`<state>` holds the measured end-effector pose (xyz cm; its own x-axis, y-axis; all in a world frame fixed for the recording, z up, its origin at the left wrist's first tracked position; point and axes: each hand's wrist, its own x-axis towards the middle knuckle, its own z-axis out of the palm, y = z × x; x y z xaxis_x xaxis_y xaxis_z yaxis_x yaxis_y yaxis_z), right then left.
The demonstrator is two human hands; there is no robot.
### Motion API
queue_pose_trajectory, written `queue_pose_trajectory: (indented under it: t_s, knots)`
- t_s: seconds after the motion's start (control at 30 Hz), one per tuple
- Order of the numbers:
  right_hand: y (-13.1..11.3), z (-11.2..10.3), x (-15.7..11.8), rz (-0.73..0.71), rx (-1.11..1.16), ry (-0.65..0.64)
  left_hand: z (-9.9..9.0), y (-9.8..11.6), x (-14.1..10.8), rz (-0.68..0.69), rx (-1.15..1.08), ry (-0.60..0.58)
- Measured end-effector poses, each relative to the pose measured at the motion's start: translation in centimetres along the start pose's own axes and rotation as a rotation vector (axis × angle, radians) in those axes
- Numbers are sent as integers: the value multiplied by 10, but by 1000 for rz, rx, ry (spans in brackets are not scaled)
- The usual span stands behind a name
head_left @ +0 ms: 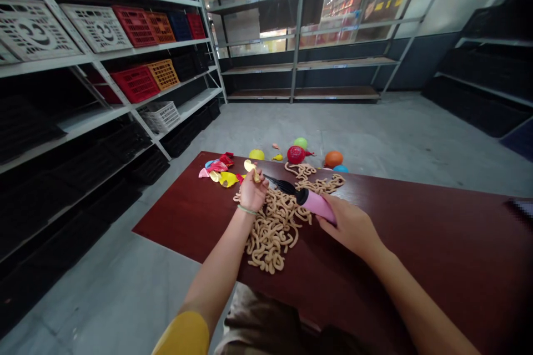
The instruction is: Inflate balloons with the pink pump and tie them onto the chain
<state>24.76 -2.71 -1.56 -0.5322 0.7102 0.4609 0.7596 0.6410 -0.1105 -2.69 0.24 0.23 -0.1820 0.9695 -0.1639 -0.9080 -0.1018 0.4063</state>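
Deflated balloons (219,169) left of tangled cord (270,227) on table (416,244), inflated balloons (295,154) seemingly on floor (375,133) beyond, shelving (297,39) behind

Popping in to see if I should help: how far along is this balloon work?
Done: inflated balloons, like the red one and the orange one, lie beyond the dark red table. In hand: the left hand pinches a limp yellow balloon near the black nozzle of a pink pump gripped by the right hand. Left: flat balloons on the table, beside tangled tan strands.
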Motion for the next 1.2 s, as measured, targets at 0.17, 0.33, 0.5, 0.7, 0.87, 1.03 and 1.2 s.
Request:
queue_pose_trajectory:
  t_s: [0.17, 0.33, 0.5, 0.7, 0.87, 1.03, 1.2]
  knots:
    - [-3, 2, 1, -2, -11, -31, 1, -2, 2, 51, 101, 66]
    - [-3, 5, 0, 0, -11, -32, 2, -8, 1, 81, 93, -63]
    - [-6, 2, 1, 13, -2, -46, 7, -14, -4, 119, 89, -48]
    - [-8, 0, 2, 24, -27, -52, 12, -21, -9, 199, 188, -65]
    - [-8, 1, 2, 27, -35, -45, 17, -25, -15, 174, 162, -50]
    - [-9, 0, 3, 29, -26, -46, 24, -28, -21, 151, 135, -36]
    - [-11, 0, 3, 44, -2, -32, 28, -32, -22, 161, 167, -20]
